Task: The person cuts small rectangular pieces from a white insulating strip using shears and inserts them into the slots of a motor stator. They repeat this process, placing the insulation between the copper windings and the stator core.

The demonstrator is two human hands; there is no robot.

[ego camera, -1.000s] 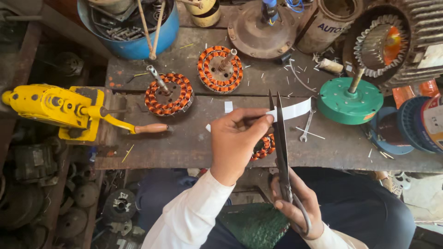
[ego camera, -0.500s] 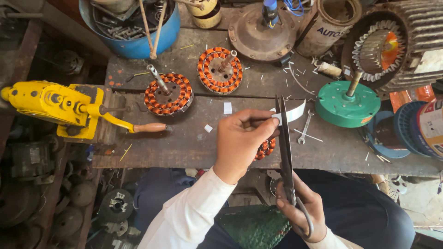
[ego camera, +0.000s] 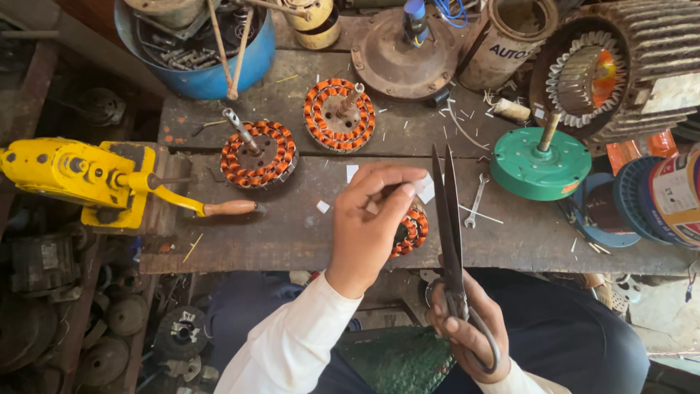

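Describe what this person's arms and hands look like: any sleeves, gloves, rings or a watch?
Both hands are bare: no gloves, and no ring or watch shows. The left hand comes out of a long white sleeve of plain cloth, loose and creased, which ends at the wrist. At the right hand only a sliver of the same white cuff shows at the bottom edge of the picture.

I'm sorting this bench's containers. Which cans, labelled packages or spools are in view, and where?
Tin can: bench's far edge, right of centre; rusty cylinder, pale label with dark print.
Spool: far right edge; round, white label, orange and blue rims.
Jar: top centre; cream, round.
Bucket: top left; blue, full of metal parts.
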